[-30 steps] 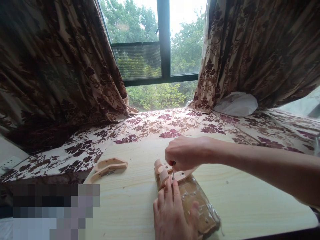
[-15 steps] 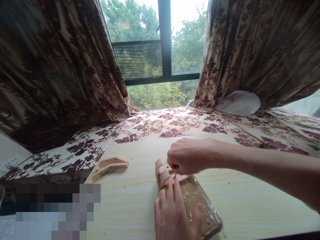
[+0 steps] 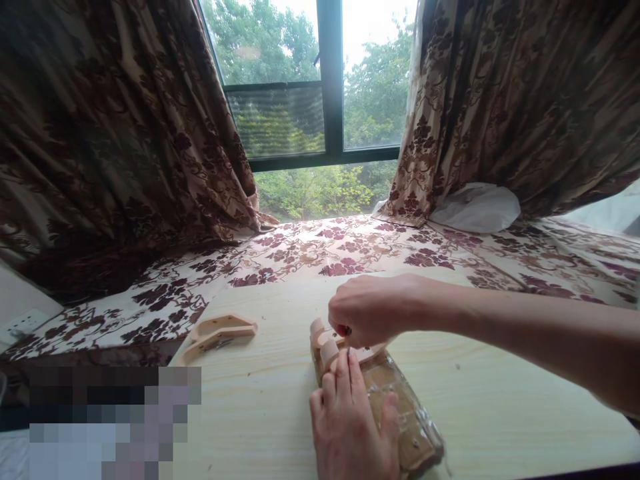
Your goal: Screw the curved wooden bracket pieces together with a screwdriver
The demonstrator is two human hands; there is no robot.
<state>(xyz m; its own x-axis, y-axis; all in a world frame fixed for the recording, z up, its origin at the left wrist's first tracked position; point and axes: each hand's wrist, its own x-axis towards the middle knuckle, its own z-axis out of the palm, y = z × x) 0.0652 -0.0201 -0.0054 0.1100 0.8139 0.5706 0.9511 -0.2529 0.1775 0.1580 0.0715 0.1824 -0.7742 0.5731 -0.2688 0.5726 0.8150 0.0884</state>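
Observation:
My right hand [image 3: 367,310] is a fist around a dark-handled screwdriver [image 3: 349,331], nearly all hidden in the fingers. Its tip points down at a pale wooden piece [image 3: 329,353] with rounded ends and dark holes. That piece lies across the far end of a tape-wrapped cardboard block [image 3: 413,427]. My left hand [image 3: 350,420] reaches over the block from the near side. Its fingertips press on the wooden piece beside the screwdriver tip, holding it, while the thumb stays apart over the cardboard. Whatever lies under those fingertips is hidden.
Two angled wooden parts [image 3: 223,332] lie at the left of the pale board [image 3: 270,400], with small metal bits beside them. Beyond the board are a floral cloth [image 3: 345,250], a white plastic bag [image 3: 477,207], curtains and a window. A blurred patch covers the lower left.
My right fist has shifted slightly left and turned, and the screwdriver shaft shows less. My left hand has moved only a little; the block stays where it was.

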